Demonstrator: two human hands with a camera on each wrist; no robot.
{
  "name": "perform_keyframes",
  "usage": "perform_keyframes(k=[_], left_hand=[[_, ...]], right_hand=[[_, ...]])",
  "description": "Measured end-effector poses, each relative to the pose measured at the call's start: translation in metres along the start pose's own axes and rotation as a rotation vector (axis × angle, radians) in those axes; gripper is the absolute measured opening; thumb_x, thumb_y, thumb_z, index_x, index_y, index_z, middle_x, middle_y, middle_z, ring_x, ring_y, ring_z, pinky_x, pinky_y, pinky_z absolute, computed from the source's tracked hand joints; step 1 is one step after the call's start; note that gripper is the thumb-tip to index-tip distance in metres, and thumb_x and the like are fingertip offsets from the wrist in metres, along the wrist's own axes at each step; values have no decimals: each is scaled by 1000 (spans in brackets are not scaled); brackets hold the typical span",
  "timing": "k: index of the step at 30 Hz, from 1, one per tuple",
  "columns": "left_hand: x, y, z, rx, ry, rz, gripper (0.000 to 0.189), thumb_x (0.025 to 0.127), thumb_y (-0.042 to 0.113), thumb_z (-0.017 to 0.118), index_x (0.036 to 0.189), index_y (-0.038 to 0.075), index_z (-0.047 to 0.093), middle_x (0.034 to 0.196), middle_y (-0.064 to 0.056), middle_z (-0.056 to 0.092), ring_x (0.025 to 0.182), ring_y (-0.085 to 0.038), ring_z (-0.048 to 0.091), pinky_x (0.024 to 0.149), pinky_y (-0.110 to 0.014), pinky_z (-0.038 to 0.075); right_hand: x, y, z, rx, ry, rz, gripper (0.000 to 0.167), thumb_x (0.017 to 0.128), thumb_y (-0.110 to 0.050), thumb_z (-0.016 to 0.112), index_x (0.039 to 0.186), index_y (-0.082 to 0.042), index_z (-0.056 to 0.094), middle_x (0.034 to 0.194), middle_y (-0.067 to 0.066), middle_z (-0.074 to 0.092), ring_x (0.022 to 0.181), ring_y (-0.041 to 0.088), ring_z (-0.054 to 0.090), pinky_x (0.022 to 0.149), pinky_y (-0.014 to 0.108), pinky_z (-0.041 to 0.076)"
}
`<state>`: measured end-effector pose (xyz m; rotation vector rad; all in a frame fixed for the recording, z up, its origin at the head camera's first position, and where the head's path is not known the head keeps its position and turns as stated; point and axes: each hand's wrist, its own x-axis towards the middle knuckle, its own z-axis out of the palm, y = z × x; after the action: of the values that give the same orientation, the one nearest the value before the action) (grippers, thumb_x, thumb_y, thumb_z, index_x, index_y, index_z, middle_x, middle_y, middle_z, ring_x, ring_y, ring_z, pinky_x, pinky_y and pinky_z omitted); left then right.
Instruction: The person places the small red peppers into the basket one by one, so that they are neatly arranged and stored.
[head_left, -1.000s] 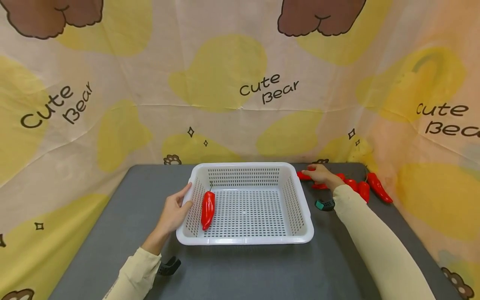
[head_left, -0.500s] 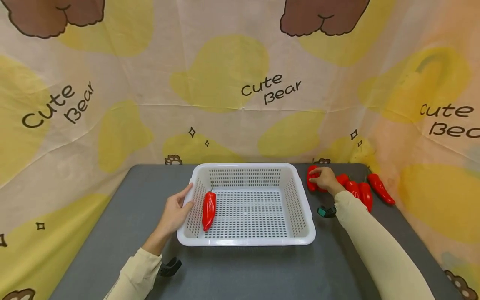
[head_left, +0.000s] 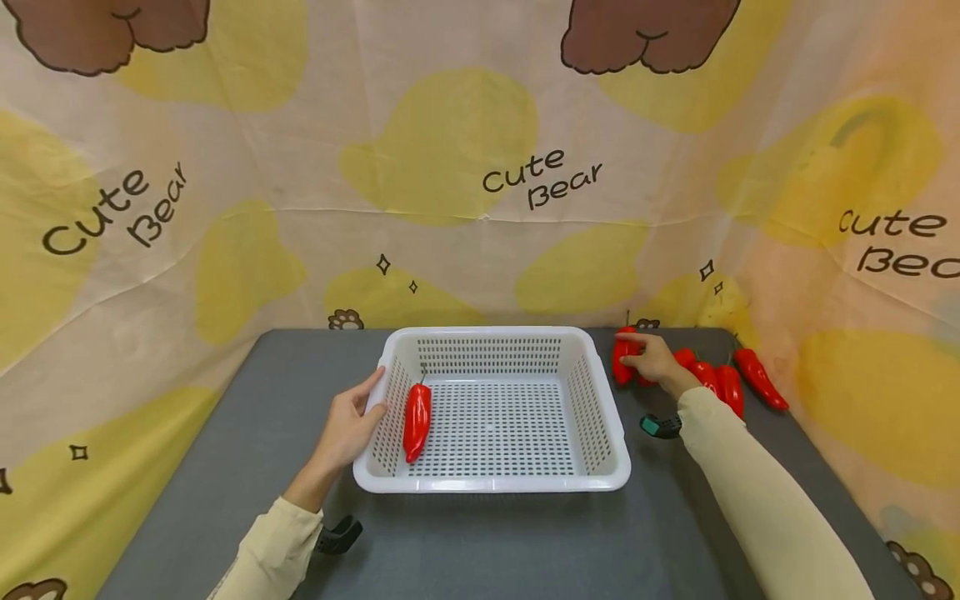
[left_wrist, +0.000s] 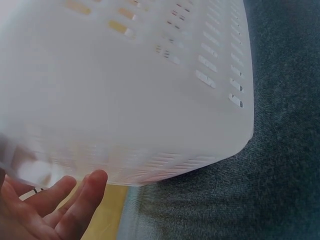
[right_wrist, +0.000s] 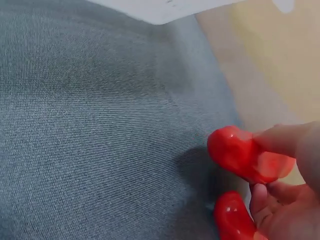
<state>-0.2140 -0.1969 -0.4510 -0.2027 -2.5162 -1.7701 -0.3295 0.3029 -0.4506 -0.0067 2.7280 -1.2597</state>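
Observation:
A white plastic basket [head_left: 491, 483] with slotted walls stands in the middle of the table. My left hand [head_left: 351, 423] grips its left rim, with the thumb over the top; in the left wrist view its fingers [left_wrist: 85, 205] lie against the outer side. Inside the basket, along the left wall, lies one red pepper [head_left: 417, 423]. To the right of the basket my right hand [head_left: 652, 361] pinches another red pepper [right_wrist: 237, 155] between thumb and fingers. This pepper looks raised off the table in the right wrist view, and a further pepper [right_wrist: 232, 216] lies just below it.
Several more red peppers [head_left: 729, 392] lie in a row behind and beside the right wrist, with one pepper [head_left: 761, 379] near the table's right edge. The grey table [head_left: 480, 550] meets a printed cloth [head_left: 450, 167] at the back and sides.
My right hand has moved slightly right and turned the pinched pepper from lying sideways to pointing away, stem at the far end. The left hand and basket have stayed put.

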Motion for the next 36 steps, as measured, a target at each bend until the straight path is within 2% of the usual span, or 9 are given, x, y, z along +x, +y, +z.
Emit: perform_keyframes(k=[4,7,10,12,14,19,24,30,36], left_hand=[[-1,0,0,6,-1,5,59,97,-3,50,154,0,37,154,-29,42,127,-48,57,95,-55,54],[-2,0,-1,5,-5,1,59,97,-3,49,154,0,37,154,-29,43,126,-47,58,95,-54,55],[-2,1,-1,4,-10,-11,59,97,-3,49,155,1,36,155,-28,43,125,-46,58,93,-53,57],[-2,1,-2,3,-13,-20,60,97,-2,49,155,1,36,155,-27,42,125,-46,59,92,-53,57],[-1,0,-2,2,-13,-23,60,97,-2,50,155,2,37,155,-27,42,124,-46,59,91,-52,58],[1,0,-4,3,-16,-20,60,97,-3,51,155,3,38,154,-27,44,121,-46,61,86,-49,61],[1,2,-7,40,-43,-22,60,98,1,52,156,4,36,154,-27,43,119,-46,63,84,-47,62],[1,5,-8,71,-54,-8,60,98,2,52,156,2,35,154,-28,43,122,-44,61,88,-47,60],[3,4,-7,73,-47,-3,60,98,0,52,155,1,35,153,-29,44,123,-45,61,90,-48,59]], right_hand=[[-11,-8,-4,60,3,22,57,98,-7,59,152,-4,42,153,36,35,115,37,49,71,18,52],[-17,-12,-7,88,28,-1,55,98,-6,58,151,-4,44,145,35,43,93,26,57,64,20,52],[-23,-18,-10,132,66,-34,53,98,-4,58,150,-2,46,142,34,47,81,19,59,65,30,60],[-28,-26,-13,170,79,-54,52,99,-5,57,150,-3,46,144,34,47,87,22,61,68,36,62],[-33,-35,-15,202,87,-79,53,99,-7,57,151,-4,45,148,33,45,103,29,60,73,34,63],[-42,-59,-20,256,76,-146,54,101,-12,57,152,-7,43,154,29,42,125,37,48,79,10,52],[-50,-85,-17,316,33,-224,52,101,-12,57,151,-5,43,155,26,41,122,29,52,83,11,54],[-53,-113,-1,410,-57,-325,50,101,-6,56,149,-1,44,155,25,42,113,13,57,88,16,57],[-50,-130,20,445,-143,-350,52,100,-4,57,150,-4,45,156,21,43,120,22,56,88,20,58]])
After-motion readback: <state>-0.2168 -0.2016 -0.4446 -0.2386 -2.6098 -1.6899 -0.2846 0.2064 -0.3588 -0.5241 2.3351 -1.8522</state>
